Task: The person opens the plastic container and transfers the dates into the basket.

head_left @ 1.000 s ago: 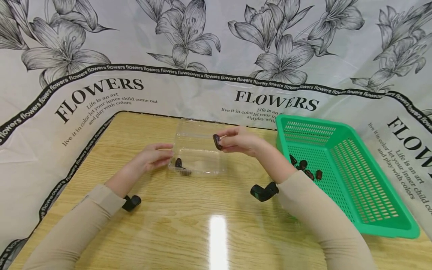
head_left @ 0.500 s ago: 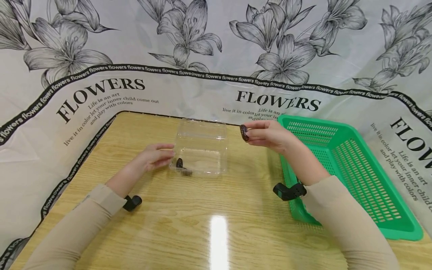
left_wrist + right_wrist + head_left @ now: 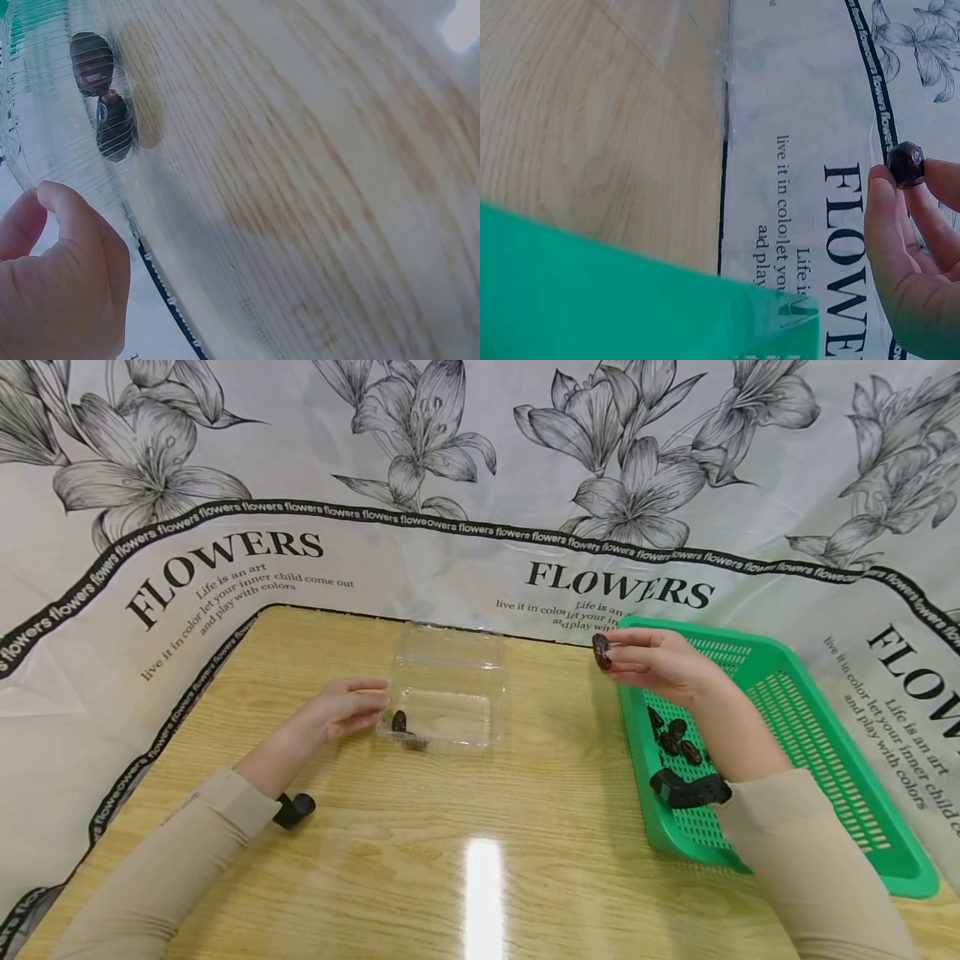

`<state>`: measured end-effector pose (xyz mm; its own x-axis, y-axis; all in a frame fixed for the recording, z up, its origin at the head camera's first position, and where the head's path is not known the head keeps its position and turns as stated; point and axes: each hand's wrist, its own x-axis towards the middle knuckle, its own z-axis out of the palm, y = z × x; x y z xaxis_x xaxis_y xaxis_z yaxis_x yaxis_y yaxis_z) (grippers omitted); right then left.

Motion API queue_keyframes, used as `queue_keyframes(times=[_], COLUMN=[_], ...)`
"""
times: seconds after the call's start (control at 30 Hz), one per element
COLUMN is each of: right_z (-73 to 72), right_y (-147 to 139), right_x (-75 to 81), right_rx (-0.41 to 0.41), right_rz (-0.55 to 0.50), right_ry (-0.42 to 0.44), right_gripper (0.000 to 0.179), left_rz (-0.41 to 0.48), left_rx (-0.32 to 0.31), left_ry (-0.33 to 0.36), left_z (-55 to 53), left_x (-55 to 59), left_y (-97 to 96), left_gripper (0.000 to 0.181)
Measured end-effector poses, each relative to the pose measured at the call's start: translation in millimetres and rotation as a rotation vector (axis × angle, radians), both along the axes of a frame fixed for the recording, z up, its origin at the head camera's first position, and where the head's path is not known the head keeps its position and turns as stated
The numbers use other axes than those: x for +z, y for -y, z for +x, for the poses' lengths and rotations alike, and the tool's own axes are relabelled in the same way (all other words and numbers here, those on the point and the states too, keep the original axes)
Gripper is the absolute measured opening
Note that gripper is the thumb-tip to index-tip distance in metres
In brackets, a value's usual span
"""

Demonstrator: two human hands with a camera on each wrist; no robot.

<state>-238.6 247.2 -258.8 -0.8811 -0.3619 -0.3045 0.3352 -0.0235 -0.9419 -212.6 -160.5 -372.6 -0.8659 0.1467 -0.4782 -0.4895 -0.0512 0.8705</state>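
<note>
My right hand (image 3: 663,664) pinches a dark, wrinkled date (image 3: 602,652) between thumb and fingertips, up over the near-left corner of the green basket's far end. In the right wrist view the date (image 3: 906,165) shows end-on at the fingertips. My left hand (image 3: 348,708) holds the left edge of a clear plastic clamshell box (image 3: 450,706), whose lid stands open at the back. From the left wrist, thumb and forefinger (image 3: 64,210) meet on the box's rim. Two dates (image 3: 91,64) lie end to end in the box's near-left corner.
The green perforated basket (image 3: 832,760) stands on the right of the wooden table (image 3: 375,860), with several dates (image 3: 671,743) at its left side. A flower-printed sheet (image 3: 420,560) rises behind the table. Black wrist mounts (image 3: 686,789) hang under both sleeves.
My right hand has moved right with its date, from over the clear box to the basket's rim. The left hand and the box have stayed where they were.
</note>
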Motion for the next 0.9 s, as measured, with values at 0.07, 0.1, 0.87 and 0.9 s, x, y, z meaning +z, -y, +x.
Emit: queue_keyframes(times=[0.07, 0.1, 0.87, 0.9], right_z=[-0.9, -1.1, -6.8, -7.0], right_y=[-8.7, -13.0, -83.3, -85.7], right_x=[-1.6, -2.4, -27.8, -29.4], right_rx=[-0.014, -0.021, -0.166, -0.172], right_rz=[0.006, 0.008, 0.085, 0.104], right_ry=[0.012, 0.017, 0.132, 0.135], right_gripper=[0.028, 0.028, 0.032, 0.032], left_rz=[0.003, 0.006, 0.010, 0.008], left_rx=[0.000, 0.001, -0.002, -0.004], left_ry=[-0.001, 0.000, -0.005, -0.007], left_z=[0.2, 0.2, 0.6, 0.8], left_x=[0.4, 0.4, 1.3, 1.6], left_y=[0.1, 0.1, -0.5, -0.8], left_gripper=[0.054, 0.054, 0.054, 0.054])
